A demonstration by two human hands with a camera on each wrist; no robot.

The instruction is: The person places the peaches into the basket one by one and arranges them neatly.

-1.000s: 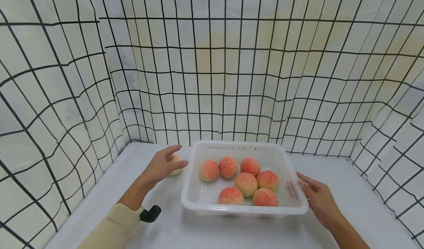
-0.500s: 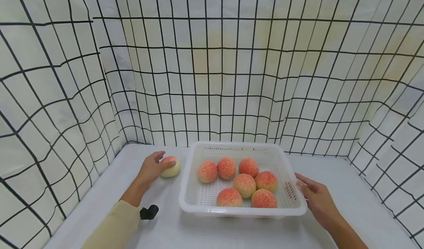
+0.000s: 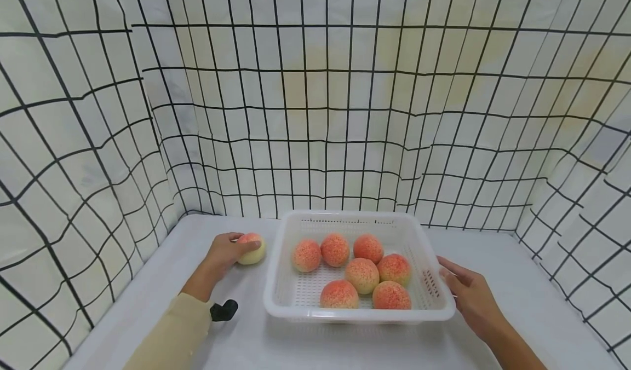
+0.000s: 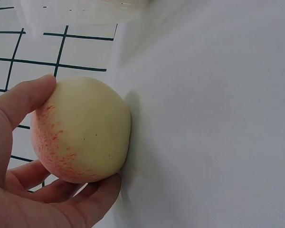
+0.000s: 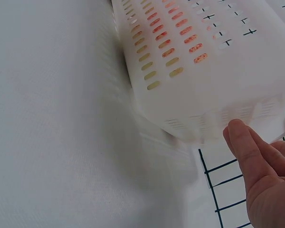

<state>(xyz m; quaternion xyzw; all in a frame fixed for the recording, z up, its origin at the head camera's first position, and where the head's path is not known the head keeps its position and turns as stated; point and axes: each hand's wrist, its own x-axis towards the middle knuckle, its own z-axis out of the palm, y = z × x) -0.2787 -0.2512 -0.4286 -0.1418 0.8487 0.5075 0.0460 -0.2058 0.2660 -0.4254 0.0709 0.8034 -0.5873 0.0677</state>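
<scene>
In the head view my left hand (image 3: 220,258) grips a peach (image 3: 252,249) on the white surface, left of the basket. The left wrist view shows the thumb over one side of this yellow peach (image 4: 88,130) with a red blush, and the fingers curled under the other. My right hand (image 3: 473,299) is at the right end of the white plastic basket (image 3: 360,314). Its straight fingers (image 5: 249,152) touch the outer wall near the corner in the right wrist view. Several red-speckled peaches (image 3: 362,275) lie inside the basket.
A white cloth surface (image 3: 236,348) lies under everything. Upright black wire mesh (image 3: 325,108) over white sheeting encloses the back and both sides. A black strap end (image 3: 224,310) sticks out by the left sleeve (image 3: 172,331).
My left hand has moved left from over the basket's edge and closed round the peach beside it. The right hand stays at the basket's end.
</scene>
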